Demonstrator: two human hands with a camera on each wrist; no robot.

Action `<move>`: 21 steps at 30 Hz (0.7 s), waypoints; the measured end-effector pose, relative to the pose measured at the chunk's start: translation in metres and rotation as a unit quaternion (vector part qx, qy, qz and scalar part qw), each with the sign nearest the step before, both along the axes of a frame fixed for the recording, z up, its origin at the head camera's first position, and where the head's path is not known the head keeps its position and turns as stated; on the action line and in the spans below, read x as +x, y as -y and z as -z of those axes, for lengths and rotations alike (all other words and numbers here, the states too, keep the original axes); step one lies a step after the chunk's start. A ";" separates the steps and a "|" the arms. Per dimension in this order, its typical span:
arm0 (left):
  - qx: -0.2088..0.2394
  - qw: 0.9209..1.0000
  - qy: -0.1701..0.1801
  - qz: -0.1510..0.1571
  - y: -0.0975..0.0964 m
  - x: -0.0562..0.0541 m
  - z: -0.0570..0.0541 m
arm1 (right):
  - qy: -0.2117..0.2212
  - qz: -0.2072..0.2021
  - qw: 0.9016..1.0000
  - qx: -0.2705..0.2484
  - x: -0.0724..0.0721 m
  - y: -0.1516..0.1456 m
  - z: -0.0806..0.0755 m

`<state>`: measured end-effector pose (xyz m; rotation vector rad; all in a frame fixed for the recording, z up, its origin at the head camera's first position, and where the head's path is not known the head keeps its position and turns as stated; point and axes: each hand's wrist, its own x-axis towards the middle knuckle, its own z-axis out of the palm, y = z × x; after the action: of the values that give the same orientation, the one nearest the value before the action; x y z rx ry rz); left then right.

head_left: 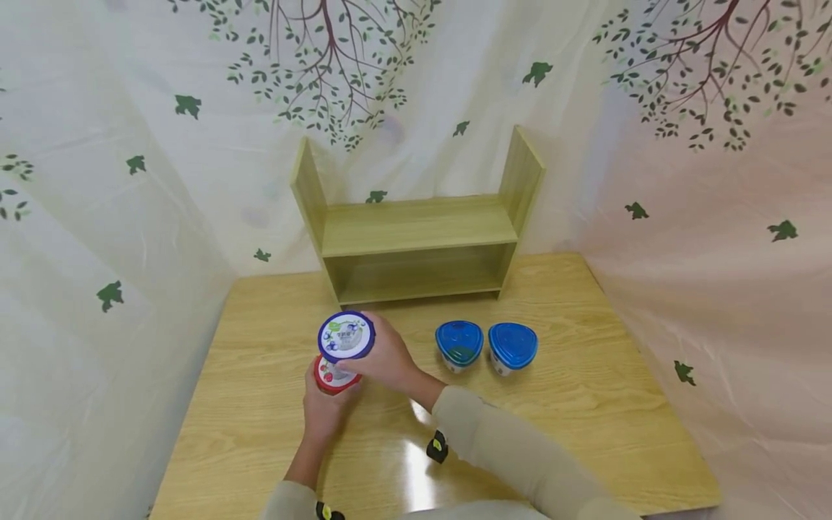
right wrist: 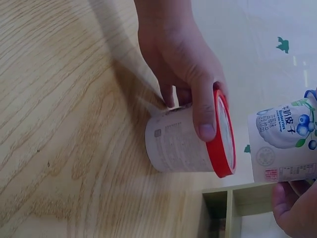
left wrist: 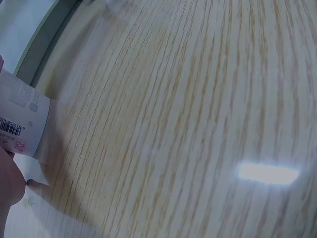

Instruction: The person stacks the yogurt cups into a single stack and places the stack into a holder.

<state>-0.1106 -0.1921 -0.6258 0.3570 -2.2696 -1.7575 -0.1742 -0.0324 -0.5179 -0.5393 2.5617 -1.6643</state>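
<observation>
My left hand [head_left: 321, 413] grips a yogurt tub with a red lid [head_left: 327, 373] and strawberry pictures. In the right wrist view, the thumb presses the red rim of this white tub [right wrist: 178, 141]; whether its base touches the table cannot be told. Just above and beyond it, my right hand [head_left: 392, 354] holds a blueberry yogurt tub [head_left: 347, 336] with a dark blue lid. From above, this tub partly covers the red lid. Its printed side [right wrist: 280, 141] shows in the right wrist view, fingers underneath. A white tub wall with a barcode [left wrist: 20, 111] appears at the left wrist view's edge.
Two tubs with bright blue rounded-triangle lids, a left one [head_left: 459, 342] and a right one [head_left: 513, 346], stand side by side to the right of my hands. A two-level wooden shelf [head_left: 419, 225] stands at the table's [head_left: 260, 404] back, before a leaf-patterned curtain.
</observation>
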 end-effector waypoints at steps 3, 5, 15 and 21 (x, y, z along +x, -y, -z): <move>-0.003 1.000 -0.004 0.003 0.000 0.000 0.000 | 0.003 -0.008 1.000 0.002 0.001 0.007 0.000; -0.008 1.000 -0.006 0.002 -0.001 0.001 -0.001 | 0.000 -0.016 1.000 0.007 0.002 0.012 0.000; -0.017 1.000 -0.018 -0.006 -0.001 0.000 -0.002 | 0.001 -0.045 0.998 0.033 0.006 0.027 0.003; -0.024 1.000 -0.019 0.001 0.000 -0.001 0.001 | 0.017 -0.046 0.998 0.043 0.008 0.029 0.006</move>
<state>-0.1112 -0.1923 -0.6263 0.3100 -2.2819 -1.6918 -0.1664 -0.0614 -0.5241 -0.6085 2.5293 -1.5129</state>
